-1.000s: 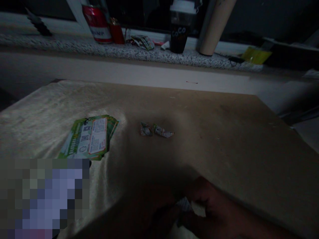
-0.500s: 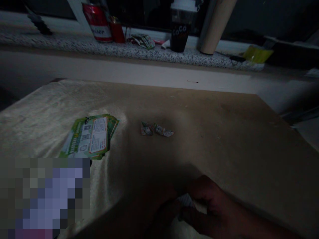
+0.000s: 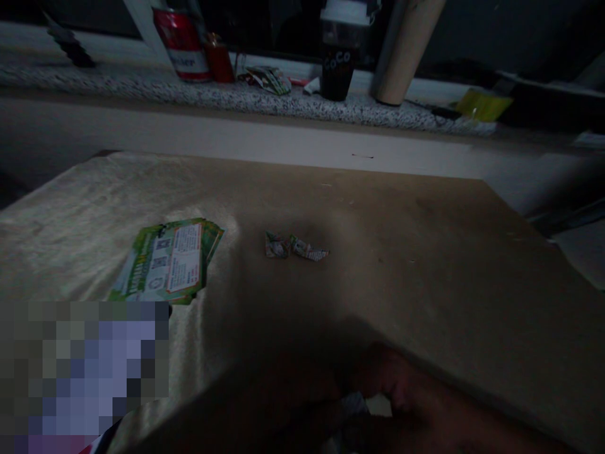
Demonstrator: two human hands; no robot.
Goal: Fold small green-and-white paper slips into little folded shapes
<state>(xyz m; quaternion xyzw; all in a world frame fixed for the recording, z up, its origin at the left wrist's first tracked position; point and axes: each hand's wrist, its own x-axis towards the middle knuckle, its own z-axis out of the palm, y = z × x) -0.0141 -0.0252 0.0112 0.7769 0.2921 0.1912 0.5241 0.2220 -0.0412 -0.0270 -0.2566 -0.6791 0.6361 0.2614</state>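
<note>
In deep shadow at the bottom middle, my left hand (image 3: 297, 397) and my right hand (image 3: 406, 391) meet with closed fingers. Between their fingertips is a small pale piece of paper (image 3: 354, 403), seemingly printed; most of it is hidden by the fingers. Beyond the hands, two small folded pieces of printed paper lie close together on the table: one more compact (image 3: 277, 246), the other a longer strip (image 3: 309, 248). To the left lies a fanned stack of green printed flyers (image 3: 172, 261).
A blurred-out pixelated area (image 3: 104, 372) covers the lower left. The tabletop (image 3: 425, 252) ends at a wall below a speckled stone sill (image 3: 283, 104). Along the sill stand a red can (image 3: 182, 47), a red lighter (image 3: 220, 60), a lidded dark cup (image 3: 338, 57) and a cardboard tube (image 3: 409, 53).
Both hands have dropped slightly toward the bottom edge, still together on the paper, which now shows a little lower. The folded papers and flyers stay where they were on the table.
</note>
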